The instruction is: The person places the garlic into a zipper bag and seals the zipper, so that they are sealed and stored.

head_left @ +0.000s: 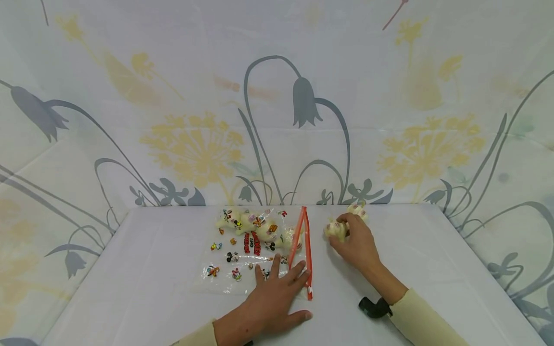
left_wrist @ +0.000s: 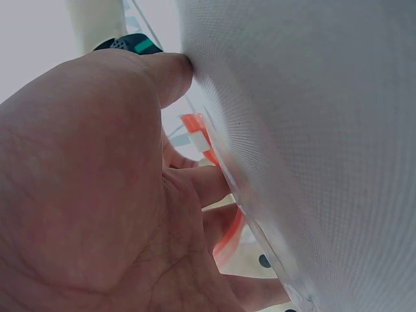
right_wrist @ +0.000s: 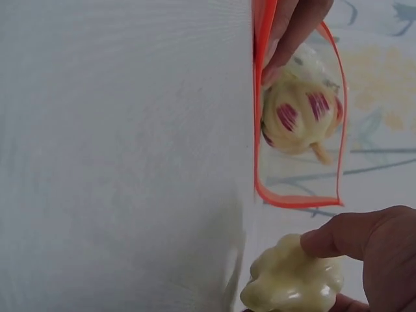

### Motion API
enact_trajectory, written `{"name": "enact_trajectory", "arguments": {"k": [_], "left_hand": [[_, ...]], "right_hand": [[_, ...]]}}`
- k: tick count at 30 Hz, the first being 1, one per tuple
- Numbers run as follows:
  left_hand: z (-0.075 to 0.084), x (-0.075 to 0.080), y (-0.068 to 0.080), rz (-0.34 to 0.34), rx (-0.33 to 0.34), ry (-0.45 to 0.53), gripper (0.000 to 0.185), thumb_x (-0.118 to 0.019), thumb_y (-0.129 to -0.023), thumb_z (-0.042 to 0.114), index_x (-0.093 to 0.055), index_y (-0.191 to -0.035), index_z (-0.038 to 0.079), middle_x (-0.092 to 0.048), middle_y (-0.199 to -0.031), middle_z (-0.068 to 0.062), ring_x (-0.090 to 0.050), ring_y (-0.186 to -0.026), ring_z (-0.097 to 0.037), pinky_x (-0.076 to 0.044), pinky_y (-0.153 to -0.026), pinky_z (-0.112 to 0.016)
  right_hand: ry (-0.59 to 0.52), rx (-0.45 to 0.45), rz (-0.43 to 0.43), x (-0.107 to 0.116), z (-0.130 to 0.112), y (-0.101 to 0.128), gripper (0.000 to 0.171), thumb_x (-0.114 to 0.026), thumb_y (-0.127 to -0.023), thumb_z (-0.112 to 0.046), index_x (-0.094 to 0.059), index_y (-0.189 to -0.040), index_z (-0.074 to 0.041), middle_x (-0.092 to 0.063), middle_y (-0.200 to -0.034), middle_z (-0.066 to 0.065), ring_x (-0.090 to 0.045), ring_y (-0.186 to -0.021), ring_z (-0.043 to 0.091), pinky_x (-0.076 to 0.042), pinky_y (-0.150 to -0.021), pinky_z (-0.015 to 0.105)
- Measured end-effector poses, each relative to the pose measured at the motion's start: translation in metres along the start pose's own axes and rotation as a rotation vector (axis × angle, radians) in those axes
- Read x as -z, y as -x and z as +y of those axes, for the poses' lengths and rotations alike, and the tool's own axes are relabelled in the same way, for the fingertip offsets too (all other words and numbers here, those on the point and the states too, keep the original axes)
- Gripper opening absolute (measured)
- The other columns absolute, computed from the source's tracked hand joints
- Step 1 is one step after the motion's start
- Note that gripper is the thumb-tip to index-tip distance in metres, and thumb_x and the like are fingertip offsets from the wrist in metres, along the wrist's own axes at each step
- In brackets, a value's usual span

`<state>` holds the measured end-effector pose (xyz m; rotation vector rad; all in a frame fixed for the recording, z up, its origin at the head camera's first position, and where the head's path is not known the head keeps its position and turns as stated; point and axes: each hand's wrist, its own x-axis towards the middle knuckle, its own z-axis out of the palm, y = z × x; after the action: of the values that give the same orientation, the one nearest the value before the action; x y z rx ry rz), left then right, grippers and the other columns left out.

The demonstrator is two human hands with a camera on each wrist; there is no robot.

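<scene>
A clear zip bag (head_left: 222, 282) with cartoon prints lies flat on the table, its orange zip edge (head_left: 308, 245) facing right. My left hand (head_left: 277, 298) rests on the bag near that edge, fingers spread and straight. Inside the bag are several pale garlic bulbs (head_left: 246, 222); one with purple streaks (right_wrist: 296, 117) shows through the parted mouth in the right wrist view. To the right of the bag, my right hand (head_left: 358, 242) pinches a garlic bulb (right_wrist: 292, 276) between thumb and fingers. Another garlic bulb (head_left: 358, 210) sits just behind that hand, partly hidden.
A white cloth covers the table (head_left: 160, 259). Behind it and along both sides hangs a flower-printed curtain (head_left: 277, 144). A black wrist device (head_left: 374, 307) sits at the right sleeve's cuff.
</scene>
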<state>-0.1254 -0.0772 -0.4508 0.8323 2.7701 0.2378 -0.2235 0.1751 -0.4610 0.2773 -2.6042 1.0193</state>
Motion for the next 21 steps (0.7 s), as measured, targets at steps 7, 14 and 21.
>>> {"name": "enact_trajectory", "arguments": {"k": [7, 14, 21], "left_hand": [[0.0, 0.0, -0.001, -0.004, 0.001, 0.014, 0.086, -0.058, -0.095, 0.076, -0.035, -0.167, 0.035, -0.022, -0.176, 0.013, -0.016, -0.159, -0.052, -0.026, -0.106, -0.088], [0.0, -0.002, -0.001, 0.002, 0.002, 0.008, 0.086, -0.057, -0.095, 0.076, -0.035, -0.167, 0.035, -0.023, -0.175, 0.013, -0.017, -0.159, -0.052, -0.028, -0.105, -0.088], [0.0, -0.001, -0.001, -0.001, 0.004, 0.005, 0.086, -0.057, -0.095, 0.076, -0.035, -0.167, 0.035, -0.023, -0.175, 0.013, -0.017, -0.159, -0.053, -0.028, -0.105, -0.088]], "right_hand": [[-0.078, -0.059, -0.046, 0.002, -0.011, 0.003, 0.041, -0.084, -0.085, -0.011, -0.064, -0.119, -0.001, -0.069, -0.119, 0.018, -0.067, -0.089, 0.027, -0.056, -0.072, 0.033], [-0.139, -0.094, -0.1, 0.003, -0.023, 0.006, 0.038, -0.082, -0.087, -0.011, -0.063, -0.118, 0.0, -0.07, -0.12, 0.02, -0.07, -0.085, 0.022, -0.055, -0.069, 0.028], [-0.174, -0.163, -0.164, -0.001, -0.027, 0.008, 0.039, -0.084, -0.09, -0.018, -0.062, -0.119, -0.002, -0.069, -0.123, 0.019, -0.073, -0.088, 0.021, -0.057, -0.07, 0.027]]}}
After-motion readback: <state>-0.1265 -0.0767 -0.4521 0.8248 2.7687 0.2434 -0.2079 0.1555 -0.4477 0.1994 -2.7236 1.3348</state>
